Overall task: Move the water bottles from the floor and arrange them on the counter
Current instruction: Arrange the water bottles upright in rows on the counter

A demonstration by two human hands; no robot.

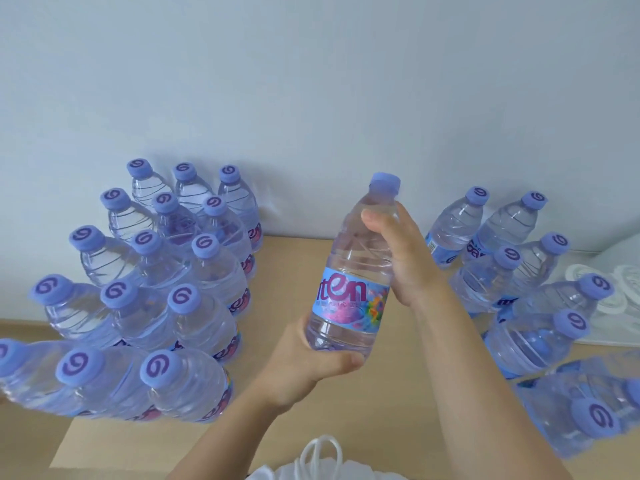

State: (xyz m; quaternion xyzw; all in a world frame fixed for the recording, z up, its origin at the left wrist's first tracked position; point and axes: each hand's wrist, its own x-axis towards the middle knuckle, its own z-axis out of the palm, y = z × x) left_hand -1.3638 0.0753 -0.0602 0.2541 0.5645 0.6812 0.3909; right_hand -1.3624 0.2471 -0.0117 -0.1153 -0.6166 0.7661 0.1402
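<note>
I hold one clear water bottle [356, 268] with a purple cap and a blue label upright above the middle of the wooden counter [294, 271]. My left hand [311, 362] grips its base from below. My right hand [398, 251] curls round its shoulder and upper body. On the left of the counter several like bottles [156, 289] stand in tight rows. Several more bottles [519, 289] stand in a group on the right.
A white wall [311, 81] runs along the back of the counter. White round objects [609, 299] lie on a white surface at the far right. A white cord [322, 452] hangs at the bottom edge, close to my body.
</note>
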